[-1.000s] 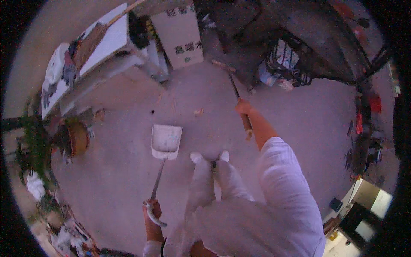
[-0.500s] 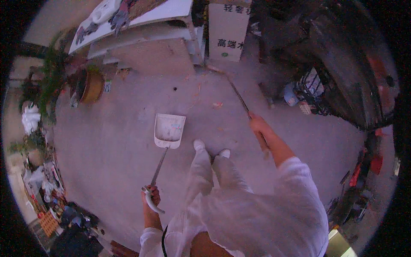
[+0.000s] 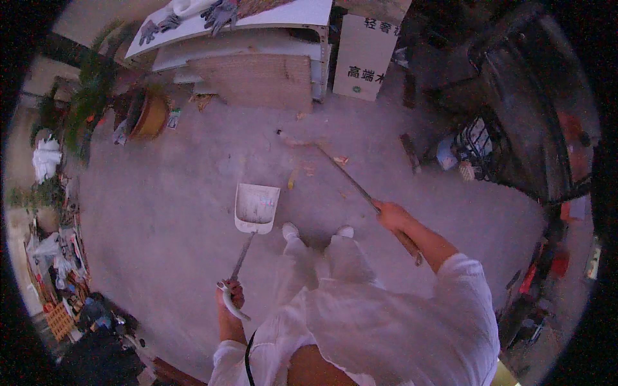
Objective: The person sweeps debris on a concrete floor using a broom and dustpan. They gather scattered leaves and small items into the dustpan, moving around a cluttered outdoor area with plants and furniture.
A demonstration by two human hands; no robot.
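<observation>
My left hand [image 3: 230, 296] is closed round the handle of a long-handled white dustpan [image 3: 255, 209], whose pan rests on the floor left of my shoes. My right hand [image 3: 393, 217] grips a broom [image 3: 347, 175] by its long handle. The broom's head [image 3: 297, 140] is on the floor above the dustpan and a little to its right. Small yellow and reddish scraps [image 3: 291, 180] lie on the floor between the broom head and my shoes [image 3: 345, 231].
At the top stand a white bench [image 3: 277, 14] with gloves on it, a leaning board [image 3: 251, 80] and a cardboard box [image 3: 360, 58]. A plant pot [image 3: 149, 116] is at left, piled clutter [image 3: 61, 257] along the left edge, and a dark wire basket [image 3: 473, 145] at right.
The broom head has moved down and left, away from the box onto nearer floor, and my right hand has come lower. The view has turned, so the bench and box sit farther right.
</observation>
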